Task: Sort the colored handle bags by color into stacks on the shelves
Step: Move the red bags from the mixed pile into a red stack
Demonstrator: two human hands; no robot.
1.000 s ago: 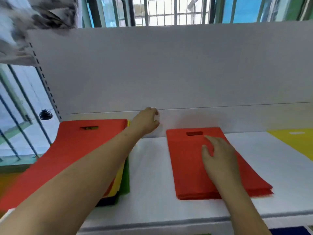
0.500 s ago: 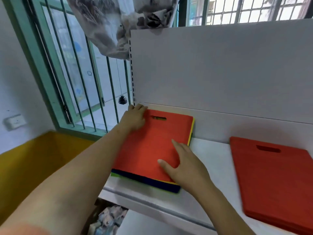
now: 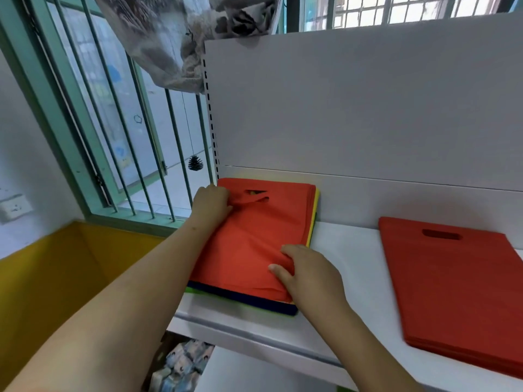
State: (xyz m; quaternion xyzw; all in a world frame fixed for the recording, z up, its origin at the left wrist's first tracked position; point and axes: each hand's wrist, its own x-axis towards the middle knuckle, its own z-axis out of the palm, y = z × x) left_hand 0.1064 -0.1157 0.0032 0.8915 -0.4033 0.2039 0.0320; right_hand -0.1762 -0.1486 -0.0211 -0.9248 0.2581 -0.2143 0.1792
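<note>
A mixed stack of handle bags point(image 3: 312, 219) lies at the left end of the white shelf point(image 3: 348, 258), with yellow, green and dark blue edges showing under a red top bag point(image 3: 249, 236). My left hand point(image 3: 210, 205) pinches the red top bag beside its handle slot, and the fabric wrinkles there. Near the front right corner of that bag, my right hand point(image 3: 308, 274) bunches the red fabric between thumb and fingers. A separate stack of red bags point(image 3: 458, 290) lies flat further right on the same shelf.
The shelf's white back panel point(image 3: 368, 108) rises behind the stacks. A barred window point(image 3: 119, 123) and a yellow wall point(image 3: 56, 278) stand to the left. A patterned cloth point(image 3: 181, 38) hangs above the shelf's left post. Packaged goods point(image 3: 181, 366) sit below the shelf.
Both hands went from lying flat on the mixed stack to gripping its red top bag, which now wrinkles at the handle and front corner. The view shifted slightly left.
</note>
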